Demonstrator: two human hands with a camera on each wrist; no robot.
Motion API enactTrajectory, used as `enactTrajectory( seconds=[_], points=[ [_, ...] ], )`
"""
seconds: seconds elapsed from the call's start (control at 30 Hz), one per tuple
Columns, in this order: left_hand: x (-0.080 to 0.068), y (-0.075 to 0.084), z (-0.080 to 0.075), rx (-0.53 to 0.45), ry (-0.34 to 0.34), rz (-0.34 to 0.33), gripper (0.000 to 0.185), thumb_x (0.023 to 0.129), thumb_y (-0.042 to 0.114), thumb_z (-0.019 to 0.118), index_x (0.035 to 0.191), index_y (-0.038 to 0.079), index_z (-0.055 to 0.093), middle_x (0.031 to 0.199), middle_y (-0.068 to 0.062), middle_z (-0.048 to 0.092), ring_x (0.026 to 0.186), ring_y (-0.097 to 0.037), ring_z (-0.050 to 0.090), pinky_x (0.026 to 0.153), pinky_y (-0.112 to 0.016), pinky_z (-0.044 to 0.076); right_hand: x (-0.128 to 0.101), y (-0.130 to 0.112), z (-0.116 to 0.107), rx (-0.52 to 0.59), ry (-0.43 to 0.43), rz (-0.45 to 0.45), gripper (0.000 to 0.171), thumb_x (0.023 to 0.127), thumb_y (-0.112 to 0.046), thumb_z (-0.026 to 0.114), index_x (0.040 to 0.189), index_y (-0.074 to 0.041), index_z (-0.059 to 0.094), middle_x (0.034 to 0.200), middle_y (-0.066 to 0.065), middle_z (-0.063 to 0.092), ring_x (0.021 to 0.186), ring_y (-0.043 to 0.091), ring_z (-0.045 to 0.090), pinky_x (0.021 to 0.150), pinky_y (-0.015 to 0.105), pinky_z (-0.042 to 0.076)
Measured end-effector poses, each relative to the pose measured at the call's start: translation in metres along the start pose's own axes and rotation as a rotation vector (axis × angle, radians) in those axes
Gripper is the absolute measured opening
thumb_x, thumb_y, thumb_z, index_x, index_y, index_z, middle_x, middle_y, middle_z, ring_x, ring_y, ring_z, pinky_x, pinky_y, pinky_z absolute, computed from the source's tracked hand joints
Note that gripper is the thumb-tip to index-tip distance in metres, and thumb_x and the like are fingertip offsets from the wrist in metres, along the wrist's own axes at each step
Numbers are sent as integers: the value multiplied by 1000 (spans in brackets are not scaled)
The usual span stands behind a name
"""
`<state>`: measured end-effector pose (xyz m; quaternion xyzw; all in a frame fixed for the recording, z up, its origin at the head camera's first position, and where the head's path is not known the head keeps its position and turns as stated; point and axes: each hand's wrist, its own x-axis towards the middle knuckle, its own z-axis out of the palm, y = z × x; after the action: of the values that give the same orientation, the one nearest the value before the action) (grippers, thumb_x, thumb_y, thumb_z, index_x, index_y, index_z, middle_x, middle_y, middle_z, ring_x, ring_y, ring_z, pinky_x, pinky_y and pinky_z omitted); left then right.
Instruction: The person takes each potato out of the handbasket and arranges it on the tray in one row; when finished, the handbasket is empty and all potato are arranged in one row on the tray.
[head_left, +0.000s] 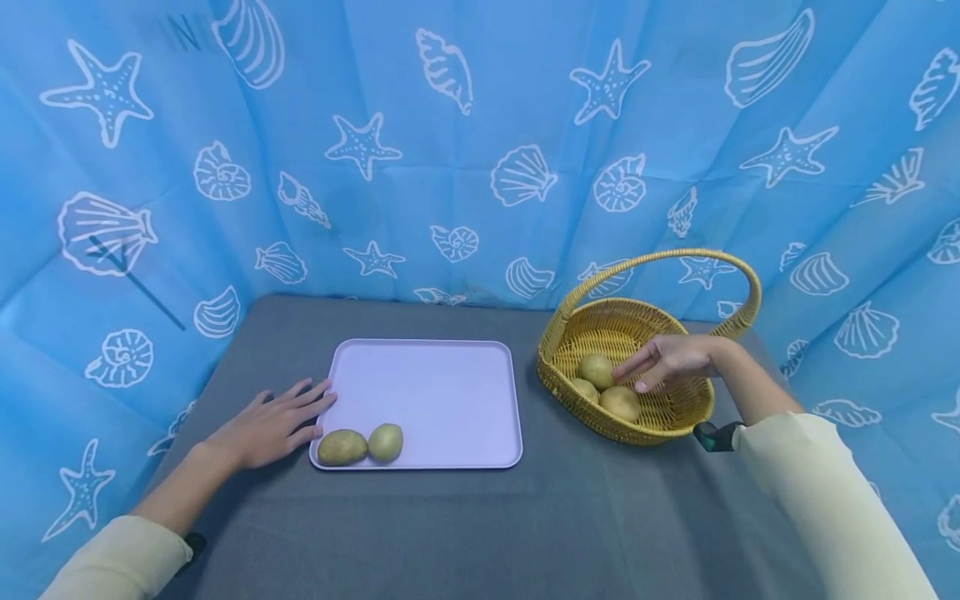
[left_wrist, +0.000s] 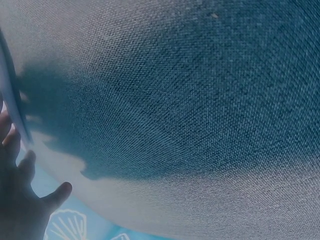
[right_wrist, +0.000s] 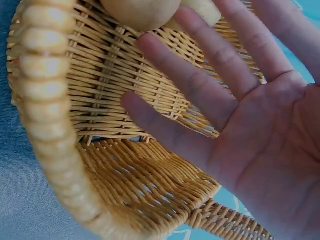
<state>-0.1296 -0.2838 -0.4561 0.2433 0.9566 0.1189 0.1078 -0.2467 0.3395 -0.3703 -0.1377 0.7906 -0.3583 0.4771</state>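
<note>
Three potatoes (head_left: pixel 621 403) under right hand (head_left: pixel 671 361)

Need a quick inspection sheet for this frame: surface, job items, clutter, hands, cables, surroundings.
Surface: grey cloth table.
Job's things: lilac tray with two potatoes at its front left corner; wicker basket with three potatoes.
Clutter: nothing seen.
Hands: left hand flat on the table, fingertips at the tray's left edge; right hand open over the basket, fingers stretched toward its potatoes, holding nothing.
Cables: nothing seen; dark wrist devices only.
Surroundings: blue curtain printed with shells and starfish on three sides.
</note>
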Motion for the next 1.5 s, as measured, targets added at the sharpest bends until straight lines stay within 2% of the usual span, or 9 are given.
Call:
enactTrajectory(
  seconds=[0.17, 0.4, 0.6, 0.77, 0.87, 0.97, 1.2, 1.33, 1.5],
  points=[
    [0, 0, 0, 1, 0, -3, 60, 103, 45, 50, 153, 14, 41, 161, -12, 31, 146, -45, 24, 104, -78, 19, 2, -3, -1, 4, -4, 55, 51, 95, -14, 68, 141, 0, 53, 146, 21, 49, 133, 40, 47, 104, 57, 43],
    [-1, 0, 1, 3, -3, -12, 60, 103, 44, 50, 153, 14, 41, 160, -13, 31, 146, -45, 24, 104, -78, 19, 9, -8, -2, 7, -21, 177, 54, 92, -13, 71, 142, -1, 52, 130, 14, 61, 116, 28, 61, 96, 50, 52],
    [-1, 1, 1, 6, 0, -9, 60, 102, 45, 50, 153, 14, 41, 160, -13, 32, 146, -45, 25, 104, -79, 19, 14, -8, 0, 47, -41, 225, 54, 91, -10, 70, 142, -2, 52, 125, 13, 65, 114, 32, 64, 94, 51, 52],
    [-1, 1, 1, 10, -8, -12, 60, 103, 45, 49, 153, 14, 40, 160, -12, 31, 146, -45, 24, 104, -78, 19, 15, -9, 4, 94, -91, 213, 54, 92, -4, 67, 143, 2, 49, 116, 18, 69, 107, 35, 67, 97, 49, 51],
    [-1, 0, 1, 12, -12, -15, 60, 103, 46, 49, 153, 14, 40, 161, -12, 31, 146, -44, 24, 104, -78, 19, 17, -12, 5, 104, -106, 202, 53, 92, 0, 66, 142, 5, 48, 111, 19, 70, 99, 30, 70, 93, 41, 54],
    [-1, 0, 1, 10, -12, -15, 60, 103, 46, 49, 153, 14, 40, 161, -12, 31, 146, -44, 24, 105, -78, 19, 20, -16, 7, 55, -103, 187, 53, 89, 1, 68, 139, 6, 51, 106, 16, 71, 91, 21, 70, 85, 33, 56],
    [0, 1, -2, 6, -18, -14, 60, 103, 46, 49, 153, 14, 40, 161, -12, 31, 146, -45, 24, 105, -78, 19, 25, -22, 9, -78, -74, 124, 53, 87, 0, 70, 136, 10, 51, 100, 15, 72, 90, 23, 71, 92, 43, 55],
    [0, 1, -1, 11, -12, -7, 60, 103, 45, 49, 153, 13, 41, 160, -12, 31, 146, -45, 25, 104, -78, 19, 27, -22, 9, -127, -68, 105, 52, 87, -2, 71, 135, 10, 53, 92, 14, 72, 89, 24, 72, 91, 42, 56],
    [0, 1, 0, 12, -7, -6, 60, 103, 45, 50, 153, 13, 41, 160, -13, 32, 146, -45, 25, 104, -78, 19, 24, -22, 10, -172, -70, 57, 53, 88, -3, 72, 135, 10, 52, 92, 13, 71, 88, 22, 70, 90, 40, 56]
  ],
)
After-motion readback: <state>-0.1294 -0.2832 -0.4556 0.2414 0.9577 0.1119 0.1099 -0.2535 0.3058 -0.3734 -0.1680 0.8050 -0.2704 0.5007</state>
